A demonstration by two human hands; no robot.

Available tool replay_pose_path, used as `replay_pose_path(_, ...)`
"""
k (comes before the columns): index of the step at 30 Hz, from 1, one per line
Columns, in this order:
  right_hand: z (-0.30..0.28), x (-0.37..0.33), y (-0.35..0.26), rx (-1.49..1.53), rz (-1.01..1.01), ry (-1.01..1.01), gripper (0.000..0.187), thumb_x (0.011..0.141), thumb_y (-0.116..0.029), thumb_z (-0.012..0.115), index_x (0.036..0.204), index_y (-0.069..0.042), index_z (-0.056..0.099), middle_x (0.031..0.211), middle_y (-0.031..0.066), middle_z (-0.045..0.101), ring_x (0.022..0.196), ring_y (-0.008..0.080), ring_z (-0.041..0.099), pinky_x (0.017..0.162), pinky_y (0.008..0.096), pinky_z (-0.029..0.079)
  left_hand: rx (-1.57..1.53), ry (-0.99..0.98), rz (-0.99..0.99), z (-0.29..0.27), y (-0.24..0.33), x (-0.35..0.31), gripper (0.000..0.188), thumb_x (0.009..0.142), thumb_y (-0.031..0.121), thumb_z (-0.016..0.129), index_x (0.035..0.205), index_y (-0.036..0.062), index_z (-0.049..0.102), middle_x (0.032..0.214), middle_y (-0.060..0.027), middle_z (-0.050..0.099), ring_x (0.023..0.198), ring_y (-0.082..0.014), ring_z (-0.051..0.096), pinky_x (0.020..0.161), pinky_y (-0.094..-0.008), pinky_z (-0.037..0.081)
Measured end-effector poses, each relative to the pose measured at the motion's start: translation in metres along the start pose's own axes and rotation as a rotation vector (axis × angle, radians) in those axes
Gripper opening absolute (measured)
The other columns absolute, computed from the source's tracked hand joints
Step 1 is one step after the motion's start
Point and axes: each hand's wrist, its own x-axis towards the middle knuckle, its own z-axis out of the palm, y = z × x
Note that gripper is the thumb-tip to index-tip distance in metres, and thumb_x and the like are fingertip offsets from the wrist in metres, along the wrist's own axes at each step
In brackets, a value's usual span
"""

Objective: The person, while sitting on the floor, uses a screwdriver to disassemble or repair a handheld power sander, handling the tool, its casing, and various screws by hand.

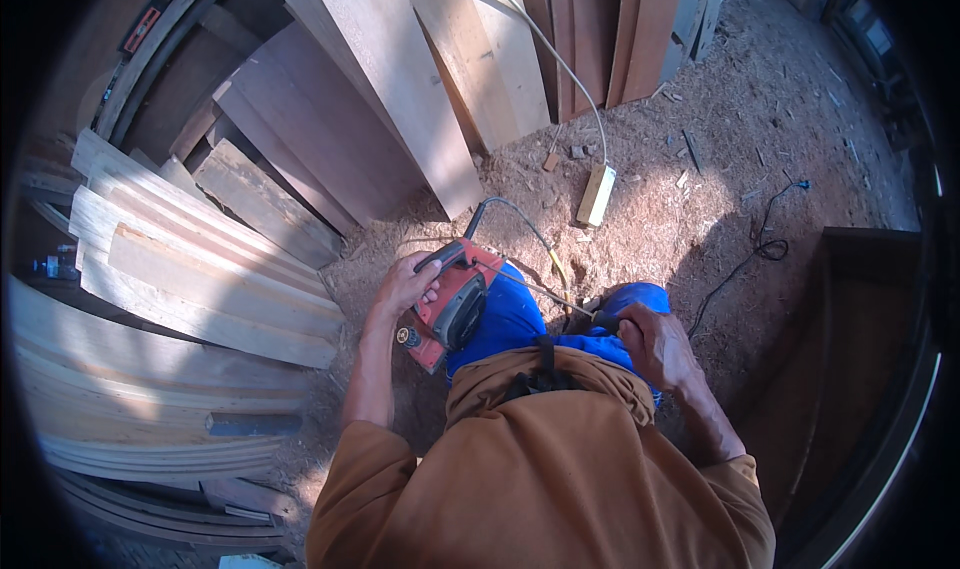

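Note:
A red and black electric hand planer [462, 307] rests against my blue-trousered left thigh. My left hand [405, 284] is closed round its black handle. My right hand [655, 344], over my right knee, grips the dark handle of what looks like a long screwdriver [545, 293]. Its thin shaft runs left to the planer's upper end; whether the tip touches a screw I cannot make out. A round knob [407, 337] sticks out at the planer's lower left. From its top a dark power cord [515, 209] curves down past my knees, with a yellow band on it.
Wide planks [385, 79] lean ahead of me, and boards [200, 269] are stacked at the left. A pale extension socket [597, 196] lies on the shaving-strewn ground [650, 189]. A black cord with a blue plug [803, 185] and a dark wooden frame [870, 236] are at right.

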Motion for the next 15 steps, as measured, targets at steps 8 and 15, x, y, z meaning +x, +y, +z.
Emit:
replay_pose_path(8, -0.001, -0.004, -0.013, 0.76, -0.124, 0.283, 0.049, 0.097, -0.031, 0.07, 0.128, 0.003, 0.056, 0.121, 0.0193, 0.064, 0.107, 0.0242, 0.066, 0.091, 0.0385, 0.052, -0.037, 0.012, -0.001, 0.001, -0.005, 0.001, 0.036, 0.104, 0.026, 0.059, 0.129, 0.0012, 0.062, 0.08, -0.0026, 0.062, 0.065, -0.0108, 0.061, 0.059, -0.0257, 0.052)
replay_pose_path(15, -0.008, -0.006, -0.003, 0.078, -0.351, 0.204, 0.043, 0.086, -0.011, 0.068, 0.128, -0.003, 0.06, 0.101, 0.016, 0.061, 0.09, 0.037, 0.063, 0.083, 0.043, 0.053, -0.052, 0.024, 0.007, -0.002, -0.014, 0.004, 0.037, 0.102, 0.029, 0.061, 0.127, 0.0023, 0.065, 0.079, -0.0024, 0.063, 0.062, -0.0101, 0.061, 0.058, -0.0258, 0.054)
